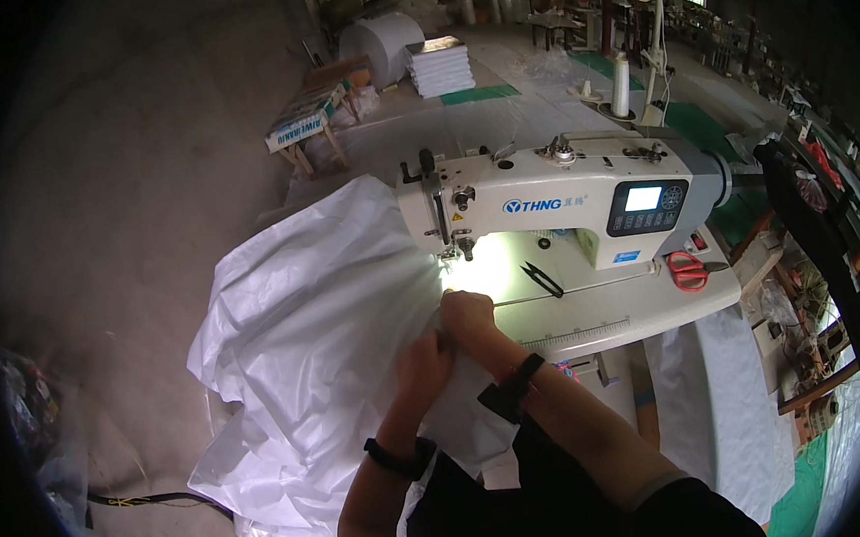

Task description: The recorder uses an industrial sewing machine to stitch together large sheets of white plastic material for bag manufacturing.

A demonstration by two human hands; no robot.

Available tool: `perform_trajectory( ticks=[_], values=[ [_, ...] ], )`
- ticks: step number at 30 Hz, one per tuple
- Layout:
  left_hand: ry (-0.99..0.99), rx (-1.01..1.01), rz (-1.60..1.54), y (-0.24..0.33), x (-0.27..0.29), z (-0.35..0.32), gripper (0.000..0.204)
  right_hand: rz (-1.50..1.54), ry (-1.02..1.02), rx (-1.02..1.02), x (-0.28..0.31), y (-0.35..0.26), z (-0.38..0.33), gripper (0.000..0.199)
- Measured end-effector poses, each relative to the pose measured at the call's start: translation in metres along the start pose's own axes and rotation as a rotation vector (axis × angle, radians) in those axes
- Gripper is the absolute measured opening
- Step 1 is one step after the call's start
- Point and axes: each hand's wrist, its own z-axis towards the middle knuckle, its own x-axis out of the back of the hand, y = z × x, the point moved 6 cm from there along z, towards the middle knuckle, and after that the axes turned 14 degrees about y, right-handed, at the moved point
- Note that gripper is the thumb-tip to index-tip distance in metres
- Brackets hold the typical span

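Observation:
A large sheet of white, shiny fabric (295, 316) drapes over the left end of the sewing table and hangs down in folds. My right hand (468, 317) grips its edge just in front of the needle area of the white sewing machine (524, 199). Close beside it and nearer to me, my left hand (424, 363) is closed on the same fabric. The fingertips of both hands are mostly hidden. The machine's lamp lights the bed brightly beside the presser foot.
Black thread snips (542, 279) and red-handled scissors (688, 270) lie on the machine bed (599, 302). A thread cone (621, 87) stands behind the machine. More white material (719, 398) hangs at the right. A wooden bench (308, 118), a big white roll (380, 47) and stacked white bundles (440, 71) stand farther back.

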Motion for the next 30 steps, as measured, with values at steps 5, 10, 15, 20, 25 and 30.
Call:
perform_trajectory(
  ticks=[5,10,15,20,25,30],
  values=[
    [0.002,0.027,-0.086,0.001,0.001,0.021,0.031,0.049,0.083,-0.230,0.003,0.012,0.005,0.021],
    [-0.108,0.082,-0.091,-0.012,0.010,-0.045,0.042,0.383,0.032,-0.147,0.028,0.030,-0.069,0.040],
    [0.047,0.228,-0.045,-0.064,0.029,-0.153,0.040,0.950,-0.434,-0.119,0.023,0.036,-0.167,0.034],
    [0.469,0.092,0.309,-0.131,0.042,-0.210,0.035,1.100,-0.606,-0.468,-0.024,0.010,-0.164,0.039],
    [0.111,0.125,0.240,-0.166,0.055,-0.175,0.030,0.974,-0.600,-0.359,-0.061,-0.051,-0.127,0.042],
    [0.847,-0.031,0.018,-0.084,0.235,-0.151,0.032,0.686,-0.320,-0.066,-0.085,-0.101,-0.046,0.045]
  ],
)
